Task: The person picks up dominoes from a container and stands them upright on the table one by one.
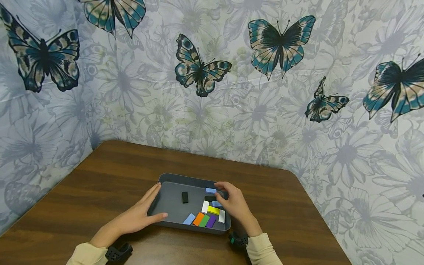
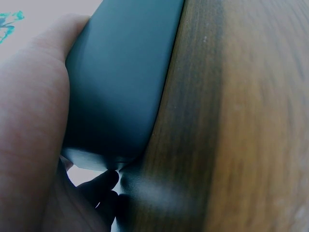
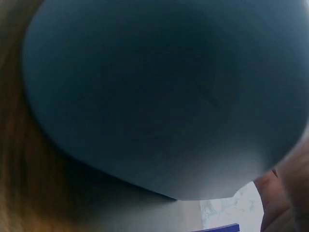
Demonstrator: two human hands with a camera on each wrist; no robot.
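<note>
A dark grey tray [image 1: 172, 189] lies on the wooden table with several small coloured blocks inside. My left hand [image 1: 139, 217] touches the tray's left side, its fingers straight along the wall and the thumb over the near left corner. The right hand [image 1: 236, 202] is bent over the right rim, thumb and forefinger apart beside a light blue block [image 1: 210, 190]. A black block [image 1: 185, 197] lies alone left of centre. Toward the right lie a yellow block [image 1: 213, 210], a white block [image 1: 205, 207] and an orange block [image 1: 198, 219]. Tray wall [image 3: 159, 96] fills most of the right wrist view.
The brown table [image 1: 132, 165] extends around the tray. Behind it hangs a pale floral wall covering [image 1: 205, 121] with printed butterflies. Dark bands [image 1: 119, 253] sit on both wrists.
</note>
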